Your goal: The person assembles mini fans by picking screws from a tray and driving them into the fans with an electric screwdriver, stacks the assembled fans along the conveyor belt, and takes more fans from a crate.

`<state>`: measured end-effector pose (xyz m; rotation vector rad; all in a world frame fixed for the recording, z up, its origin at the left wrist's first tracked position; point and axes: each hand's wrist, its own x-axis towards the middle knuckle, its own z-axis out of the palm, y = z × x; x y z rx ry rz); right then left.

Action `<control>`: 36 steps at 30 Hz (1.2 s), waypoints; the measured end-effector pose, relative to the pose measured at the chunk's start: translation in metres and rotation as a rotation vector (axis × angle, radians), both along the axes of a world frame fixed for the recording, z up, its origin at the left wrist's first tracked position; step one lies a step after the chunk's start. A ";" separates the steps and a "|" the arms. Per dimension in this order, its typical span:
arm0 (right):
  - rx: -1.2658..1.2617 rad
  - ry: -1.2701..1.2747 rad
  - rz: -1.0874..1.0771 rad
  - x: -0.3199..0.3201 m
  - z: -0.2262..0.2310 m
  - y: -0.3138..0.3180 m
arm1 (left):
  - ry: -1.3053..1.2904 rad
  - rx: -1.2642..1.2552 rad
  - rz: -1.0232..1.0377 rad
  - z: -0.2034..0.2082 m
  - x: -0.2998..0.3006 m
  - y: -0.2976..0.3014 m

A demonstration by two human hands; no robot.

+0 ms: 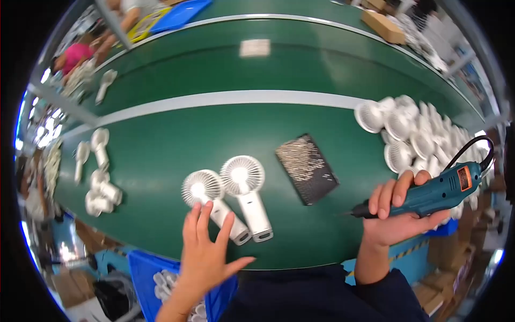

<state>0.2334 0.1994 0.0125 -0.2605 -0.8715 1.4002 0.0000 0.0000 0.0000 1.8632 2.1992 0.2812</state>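
Two white handheld fans lie side by side on the green worktable, heads away from me and handles toward me. My left hand is spread over the left fan, its fingertips at the lower rim of that fan's head; whether they press on it I cannot tell. In my right hand is a teal electric screwdriver, its dark tip pointing left over the table. A black tray covered with many small screws lies between the fans and the screwdriver.
White fans and fan parts pile up at the right. More fans lie at the left. A blue bin with white parts stands below the front edge. A pale rail divides the table. Another person works at far left.
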 end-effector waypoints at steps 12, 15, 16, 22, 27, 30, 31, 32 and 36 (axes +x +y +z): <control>0.344 -0.224 -0.168 -0.022 -0.041 0.050 | 0.312 0.111 -0.629 -0.044 0.001 0.108; 0.285 -0.135 -0.050 -0.026 -0.052 0.053 | 0.309 0.087 -0.474 -0.048 0.023 0.096; 0.276 -0.154 -0.045 -0.027 -0.054 0.054 | 0.261 0.064 -0.451 -0.051 0.027 0.093; 0.358 -0.157 0.027 -0.026 -0.061 0.061 | 0.125 0.009 -0.462 -0.051 0.025 0.099; 0.295 -0.222 -0.011 -0.027 -0.061 0.061 | 0.162 -0.021 -0.448 -0.047 0.026 0.101; 0.279 -0.283 -0.061 -0.030 -0.060 0.060 | 0.159 -0.043 -0.438 -0.049 0.028 0.101; 0.279 -0.274 -0.057 -0.030 -0.060 0.060 | 0.131 -0.024 -0.448 -0.051 0.028 0.100; 0.276 -0.277 -0.056 -0.030 -0.059 0.060 | 0.104 -0.004 -0.458 -0.052 0.028 0.099; 0.303 -0.291 -0.029 -0.028 -0.059 0.061 | 0.086 -0.002 -0.461 -0.051 0.032 0.101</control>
